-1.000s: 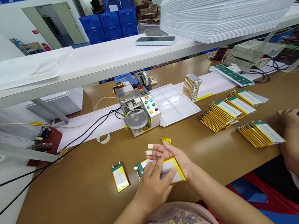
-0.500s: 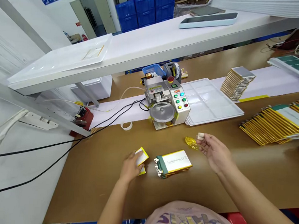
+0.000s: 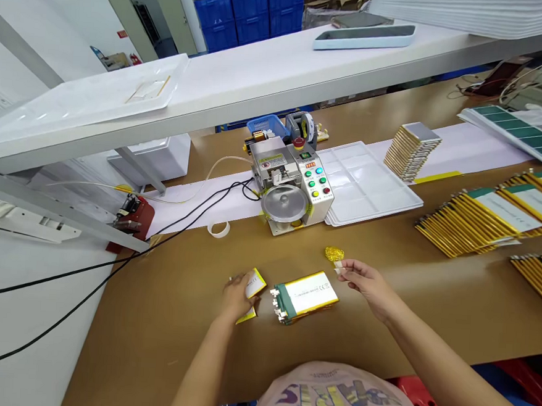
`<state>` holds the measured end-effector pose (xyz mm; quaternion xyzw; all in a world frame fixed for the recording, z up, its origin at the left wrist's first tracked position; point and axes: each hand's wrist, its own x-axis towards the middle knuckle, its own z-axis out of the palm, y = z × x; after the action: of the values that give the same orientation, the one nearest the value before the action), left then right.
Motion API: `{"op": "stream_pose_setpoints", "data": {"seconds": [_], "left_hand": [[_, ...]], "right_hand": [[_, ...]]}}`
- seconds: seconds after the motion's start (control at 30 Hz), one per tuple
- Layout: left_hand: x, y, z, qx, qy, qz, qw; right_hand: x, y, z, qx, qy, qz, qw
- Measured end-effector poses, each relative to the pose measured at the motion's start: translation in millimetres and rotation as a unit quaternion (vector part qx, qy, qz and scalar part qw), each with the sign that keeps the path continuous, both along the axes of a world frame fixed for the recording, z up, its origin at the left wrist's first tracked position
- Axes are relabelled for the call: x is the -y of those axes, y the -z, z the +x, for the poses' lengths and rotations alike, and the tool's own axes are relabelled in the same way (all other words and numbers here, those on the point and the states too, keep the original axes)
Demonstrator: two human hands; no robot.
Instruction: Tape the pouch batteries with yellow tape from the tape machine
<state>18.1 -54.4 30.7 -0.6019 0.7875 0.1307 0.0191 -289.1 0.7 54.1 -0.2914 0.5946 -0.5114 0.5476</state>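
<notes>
My left hand [image 3: 236, 298] is closed over a flat pouch battery cell [image 3: 256, 282], whose white face and yellow edges show on both sides of the fingers. Just right of it lies a short stack of pouch battery cells [image 3: 311, 294], with a white label on top and metal tabs pointing left. My right hand [image 3: 367, 285] pinches a small white piece [image 3: 339, 267] between thumb and fingertips, beyond the stack's right end. A crumpled clump of yellow film [image 3: 334, 253] rests on the table just past those fingertips.
A small machine [image 3: 293, 189] with a round disc and coloured buttons stands behind. White trays [image 3: 369, 185] lie beside it, with stacked cells [image 3: 411, 152] farther right. Rows of yellow-edged cells [image 3: 469, 223] cover the right side. A tape ring [image 3: 218, 229] and black cables [image 3: 175, 239] lie left.
My right hand has come nearer to me, from beside the yellow clump to just below it, still pinching the white piece. My left hand stays on its cell. The view has shifted slightly.
</notes>
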Motion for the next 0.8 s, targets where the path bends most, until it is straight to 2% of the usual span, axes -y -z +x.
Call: {"op": "stream_pose_setpoints", "data": {"seconds": [0.1, 0.2, 0.37, 0.47, 0.57, 0.63, 0.7, 0.77, 0.8], "left_hand": [[22, -6.4, -15, -0.023, 0.040, -0.002, 0.999], [46, -6.3, -37, -0.026, 0.071, 0.007, 0.997], [74, 13.9, -70, -0.015, 0.132, 0.027, 0.991], [79, 24.1, -75, 0.000, 0.150, 0.035, 0.988], [70, 23.5, -63, 0.004, 0.163, 0.035, 0.986], [52, 22.0, -48, 0.005, 0.143, 0.004, 0.990], [27, 25.8, -31, 0.011, 0.067, -0.068, 0.995], [-2, 37.0, -15, 0.023, -0.047, -0.136, 0.989], [-14, 44.5, -8, 0.027, -0.104, -0.144, 0.984]], "right_hand": [[-2, 5.7, 0, 0.003, -0.003, 0.011, 1.000], [-4, 6.6, -1, 0.004, -0.004, 0.001, 1.000], [-11, 12.4, -16, -0.003, -0.001, -0.007, 1.000], [-19, 18.7, -26, -0.008, 0.016, 0.010, 1.000], [-25, 23.4, -33, -0.005, 0.039, 0.026, 0.999], [-27, 26.4, -36, -0.006, 0.045, 0.030, 0.999], [-27, 30.1, -36, -0.011, 0.044, 0.034, 0.998], [-24, 33.9, -35, -0.016, 0.033, 0.038, 0.999], [-22, 35.3, -33, -0.020, 0.026, 0.039, 0.999]]}}
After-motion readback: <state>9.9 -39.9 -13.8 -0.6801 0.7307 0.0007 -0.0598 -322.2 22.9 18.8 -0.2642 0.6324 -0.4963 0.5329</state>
